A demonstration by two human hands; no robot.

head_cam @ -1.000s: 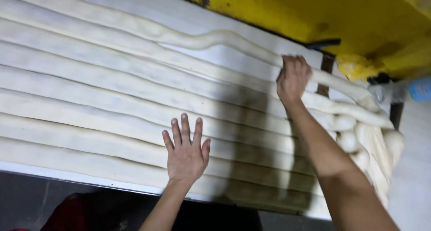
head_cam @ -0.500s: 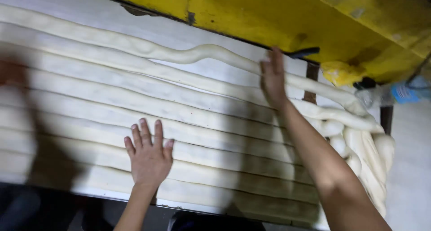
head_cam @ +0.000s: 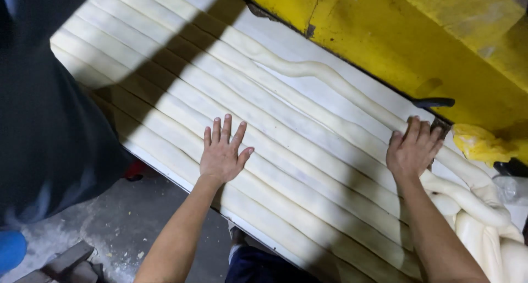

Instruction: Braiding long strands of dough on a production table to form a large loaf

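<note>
Pressing flat on the laid ropes, the left hand [head_cam: 223, 154] has its fingers spread wide and holds nothing; the palm lies on two or three of the dough ropes [head_cam: 181, 90] close to the near edge of the white surface [head_cam: 330, 93]. The right hand [head_cam: 413, 149] rests with fingers together and slightly bent over the loose dough rope [head_cam: 324, 77], which passes just under its fingertips; whether the thumb closes around it I cannot tell.

To do this step well, I think the right hand should roll and guide the loose rope with even, light pressure, so it becomes straight and lies parallel beside the others without touching them too hard. The left hand should stay light, so the laid ropes are not flattened.

The long axis of the loose rope runs from far left of the right hand toward a soft pile of dough [head_cam: 489, 228] to its right. Beyond the fingertips stands a yellow machine body [head_cam: 418, 46].
</note>
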